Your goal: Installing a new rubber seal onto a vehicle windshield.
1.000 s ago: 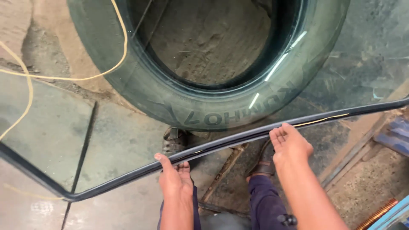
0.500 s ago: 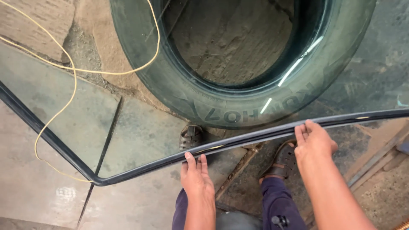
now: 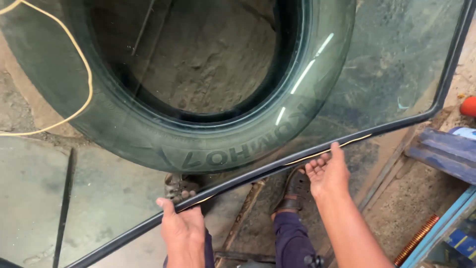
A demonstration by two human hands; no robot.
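Fingers of left hand (image 3: 182,229) and right hand (image 3: 327,171) curled over black rubber-edged tinted glass pane (image 3: 391,69) resting on black tyre (image 3: 198,144); best gripped evenly along near edge, kept level.

rough dirt floor (image 3: 213,74), concrete slabs (image 3: 29,183), blue planks (image 3: 441,154) at right, daylight.
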